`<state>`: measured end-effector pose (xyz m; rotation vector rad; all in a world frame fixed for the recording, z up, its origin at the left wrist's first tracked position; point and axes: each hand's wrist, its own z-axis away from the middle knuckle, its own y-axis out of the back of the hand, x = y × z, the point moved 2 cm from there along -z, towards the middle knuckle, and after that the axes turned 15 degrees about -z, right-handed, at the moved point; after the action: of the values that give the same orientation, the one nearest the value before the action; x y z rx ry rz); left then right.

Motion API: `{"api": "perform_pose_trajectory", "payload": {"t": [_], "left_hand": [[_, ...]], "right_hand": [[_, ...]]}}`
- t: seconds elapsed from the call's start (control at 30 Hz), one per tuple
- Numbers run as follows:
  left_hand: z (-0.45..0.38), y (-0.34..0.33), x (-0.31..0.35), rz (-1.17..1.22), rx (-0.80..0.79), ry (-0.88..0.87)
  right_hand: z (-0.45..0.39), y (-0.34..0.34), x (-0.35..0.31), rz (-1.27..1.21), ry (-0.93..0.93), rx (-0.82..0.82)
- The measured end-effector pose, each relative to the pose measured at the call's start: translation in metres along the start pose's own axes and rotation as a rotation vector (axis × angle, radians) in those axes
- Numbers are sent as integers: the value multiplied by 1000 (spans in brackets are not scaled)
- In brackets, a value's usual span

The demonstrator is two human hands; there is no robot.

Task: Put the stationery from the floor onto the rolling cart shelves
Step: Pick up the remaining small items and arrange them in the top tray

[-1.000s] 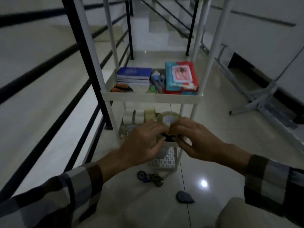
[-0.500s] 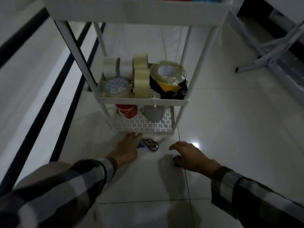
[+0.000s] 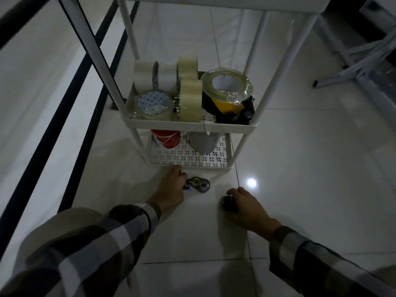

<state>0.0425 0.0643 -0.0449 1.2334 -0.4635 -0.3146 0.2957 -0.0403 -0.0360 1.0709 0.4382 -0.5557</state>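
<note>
The right hand [image 3: 248, 207] is down on the floor [image 3: 321, 168] with its fingers curled over a small dark rounded object [image 3: 229, 204]; it appears to be gripping it, though what the object is cannot be made out in the dim light. The left hand [image 3: 171, 189] lies on the tiles just in front of the cart's lowest shelf [image 3: 188, 166], its fingers at the near end of a correction tape dispenser [image 3: 198, 184]. Whether those fingers are closed on the dispenser or only touching it cannot be told, since the back of the hand hides them.

These two pieces are the only stationery visible on the floor, so the task looks close to finished. The rolling cart [image 3: 190, 125] already carries a good load. Its middle shelf holds several tape rolls: clear ones standing at the back [image 3: 154, 77], two tan rolls on edge [image 3: 189, 99], a flat clear roll at the front left [image 3: 154, 105], and a wide wrapped roll [image 3: 227, 85] resting on a yellow and black roll [image 3: 227, 106]. The bottom shelf holds a red roll [image 3: 165, 138] and a grey roll [image 3: 203, 142], with bare space in front of them where the last items could go.

No brand, label or writing can be read; the picture is too dark and the printing too small.

A black railing [image 3: 64, 99] runs along the left, and a white metal frame [image 3: 353, 69] stands at the far right.
</note>
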Motion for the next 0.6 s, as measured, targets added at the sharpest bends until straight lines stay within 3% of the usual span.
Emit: {"api": "perform_pose_trajectory", "payload": {"t": [0.23,0.43,0.6], "left_hand": [[13,0,-8,67,47,32],[17,3,-11,258,64,229],[28,6,-10,309,114,204]], "right_hand": [[-38,-6,-54,-146,199,158],[-67,-25,-91,69,278,108],[-70,-42,-90,211,286,143]]}}
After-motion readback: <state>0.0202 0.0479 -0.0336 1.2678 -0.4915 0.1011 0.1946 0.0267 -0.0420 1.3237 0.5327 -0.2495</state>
